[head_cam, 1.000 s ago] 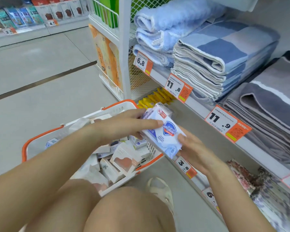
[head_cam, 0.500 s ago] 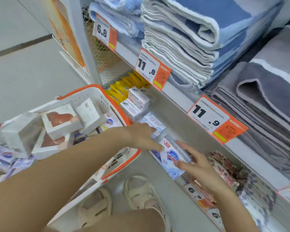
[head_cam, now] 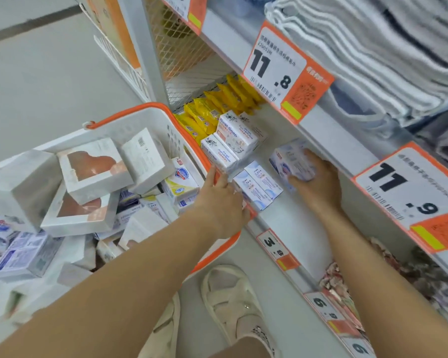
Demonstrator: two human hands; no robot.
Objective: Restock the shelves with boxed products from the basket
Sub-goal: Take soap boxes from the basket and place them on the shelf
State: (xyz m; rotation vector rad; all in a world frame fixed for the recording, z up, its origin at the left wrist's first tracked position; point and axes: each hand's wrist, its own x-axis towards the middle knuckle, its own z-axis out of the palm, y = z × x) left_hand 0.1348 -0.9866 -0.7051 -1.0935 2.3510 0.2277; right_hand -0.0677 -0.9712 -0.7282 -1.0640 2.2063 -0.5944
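Here your right hand (head_cam: 318, 183) grips a blue-and-white soap box (head_cam: 291, 161) on the shelf (head_cam: 295, 228), just right of the flat boxes (head_cam: 259, 187). Your left hand (head_cam: 220, 200) holds the goat-soap stack (head_cam: 230, 143) beside the basket (head_cam: 145, 122).

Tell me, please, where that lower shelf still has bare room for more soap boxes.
Bare shelf shows in front of the right hand, down to the 3.8 price tag. Left of that it is crowded: flat blue boxes, Goat Soap boxes and yellow packs sit close together.
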